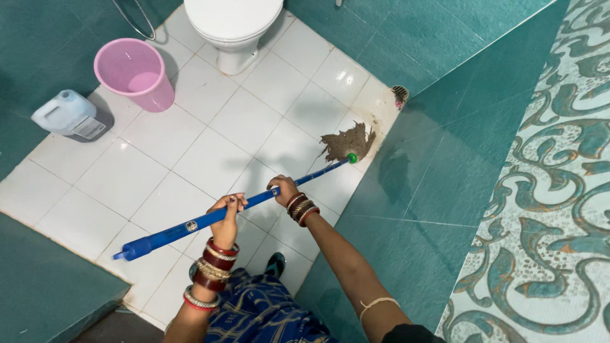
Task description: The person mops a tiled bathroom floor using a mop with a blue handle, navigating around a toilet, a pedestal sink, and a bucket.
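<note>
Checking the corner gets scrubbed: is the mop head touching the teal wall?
Cannot tell. In the head view the mop head lies on the floor tiles close by the wall.

Left hand [227, 213]: fist closed, arm bent near the body, wrist bangled. Right hand [284, 189]: closed, arm extended forward, wrist bangled.

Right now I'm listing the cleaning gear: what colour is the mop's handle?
The mop handle is blue, clearest in the head view.

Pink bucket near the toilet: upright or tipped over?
Upright. The pink bucket stands on the white tiled floor with its round open mouth facing up, beside the toilet.
</note>
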